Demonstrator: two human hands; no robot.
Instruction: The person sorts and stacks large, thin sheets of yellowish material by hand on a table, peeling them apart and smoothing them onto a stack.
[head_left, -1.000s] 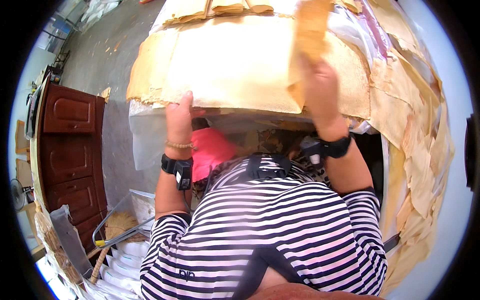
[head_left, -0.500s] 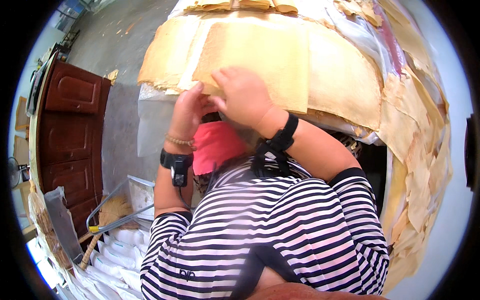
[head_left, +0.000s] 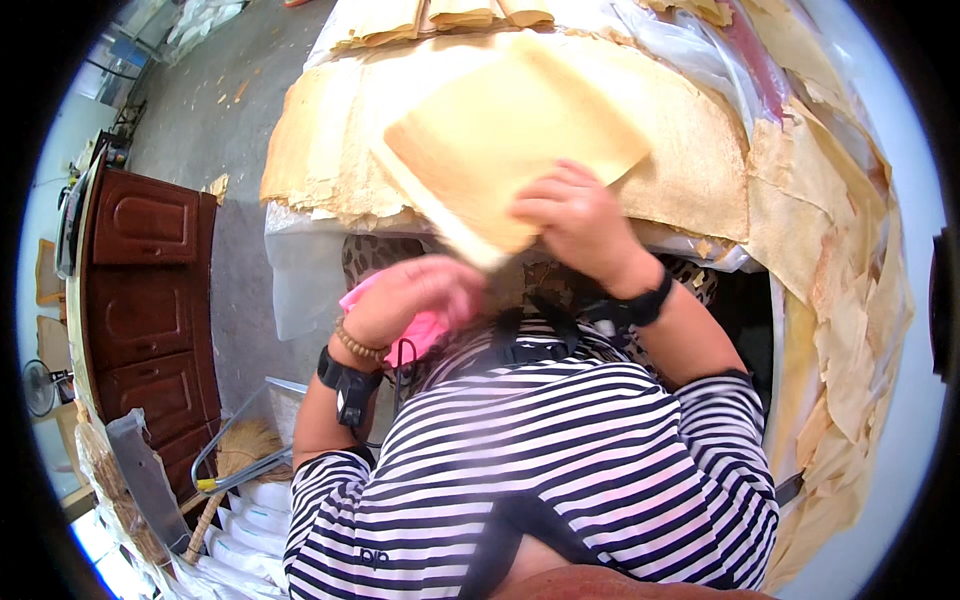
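A tan sheet is lying askew over a broad pale sheet, its near corner jutting past the ragged front edge toward the person; a paler strip is showing along its near left side, and its far right side is blurring. The right hand is gripping the tan sheet by its near right edge, fingers bent over the top, while the thumb is hiding from view. The left hand is hovering just beside the near corner of the tan sheet, its fingers blurring, so I cannot tell whether they are pinching or touching it. A beaded bracelet is circling the left wrist, and a pink cloth is showing behind that hand, on the near left of the tan sheet. Beyond the tan sheet, folded bundles are lying in a row; beyond it to the right, clear plastic film is crumpling. Well to its right, torn-edged sheets are hanging in overlapping layers. Well to its left, a red-brown cabinet is standing, and nearer the person on that side a straw broom is leaning above white sacks.
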